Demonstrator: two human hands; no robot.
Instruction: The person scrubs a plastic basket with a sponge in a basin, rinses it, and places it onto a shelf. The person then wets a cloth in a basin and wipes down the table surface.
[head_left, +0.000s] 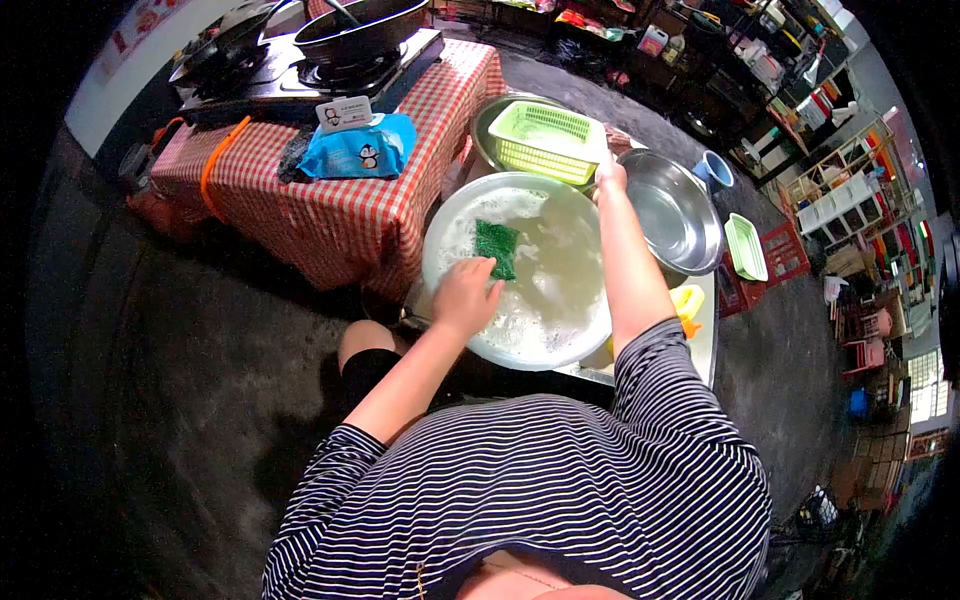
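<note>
A wide basin (437, 225) of cloudy, sudsy water stands in front of me. A green scouring pad (496, 247) lies at the water's surface on its left side. My left hand (466, 298) is over the basin's left part, fingers extended and thumb apart, the fingertips at the pad's lower edge. Beyond the basin, my right hand (609, 178) grips the right end of a light green slotted plastic basket (545, 155). That basket sits over another metal basin (487, 128), partly hidden behind it. The right fingers are partly hidden by the basket's end.
To the right are a steel basin (672, 215) of clear water, a blue cup (713, 171), and a small green basket (746, 248). A yellow bottle (686, 300) is beside my right forearm. The checkered table (370, 225) at left holds a blue wipes pack (360, 148) and a stove (290, 75).
</note>
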